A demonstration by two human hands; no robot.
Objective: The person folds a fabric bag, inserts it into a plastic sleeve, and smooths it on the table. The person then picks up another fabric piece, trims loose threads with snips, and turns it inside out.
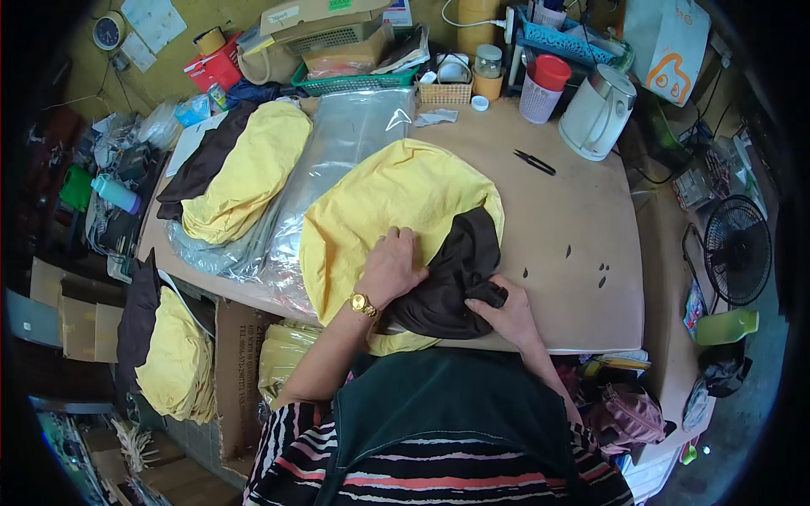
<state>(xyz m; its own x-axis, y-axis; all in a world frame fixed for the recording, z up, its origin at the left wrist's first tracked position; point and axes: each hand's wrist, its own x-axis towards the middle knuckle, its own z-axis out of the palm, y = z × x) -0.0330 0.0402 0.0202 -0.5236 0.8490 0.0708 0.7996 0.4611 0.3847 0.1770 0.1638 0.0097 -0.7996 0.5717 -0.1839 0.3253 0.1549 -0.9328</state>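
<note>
The table (574,202) fills the middle of the view. The yellow cloth (384,194) lies bunched across the table's near middle, its rounded end pointing toward the far side, its lower end just at the near edge. The plastic (354,118) lies along its left, partly under it, and a yellow-and-brown pile (261,160) sits at the table's left. The dark cloth (447,274) rests on the yellow, its long axis slanting from the near edge up to the right. The kettle (595,118) stands at the table's far right corner. The left hand (390,266) is half open, palm down on the yellow beside the dark border, fingers bent and thumb apart. The right hand (504,314) is closed, pinching a dark fold between thumb and fingers near the table's near edge. Bare tabletop stretches right of the cloth, holding only the snips (536,163), farther back, and small dark scraps (602,276).
</note>
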